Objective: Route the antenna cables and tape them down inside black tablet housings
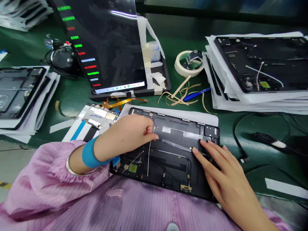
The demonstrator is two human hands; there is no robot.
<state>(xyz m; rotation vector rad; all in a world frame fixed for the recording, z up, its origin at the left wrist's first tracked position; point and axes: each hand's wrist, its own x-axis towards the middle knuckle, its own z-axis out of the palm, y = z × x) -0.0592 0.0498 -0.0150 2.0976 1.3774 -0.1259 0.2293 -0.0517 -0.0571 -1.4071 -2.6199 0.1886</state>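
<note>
A black tablet back cover lies open-side up on a white sheet at the near edge of the green mat. My left hand rests on its upper left part with the fingers curled, pinching a thin wire or strip of clear tape there. My right hand lies flat on the cover's right side, fingers stretched out, the fingertips pressing on a grey cable that runs across the middle. Thin white wires trail down from under the left hand. A blue wrist band sits on my left wrist.
A propped screen showing coloured bars stands behind. A tape roll, tape scraps and a blue pen lie to the right of it. Stacks of covers between white sheets sit at far right and left. Black cables lie right.
</note>
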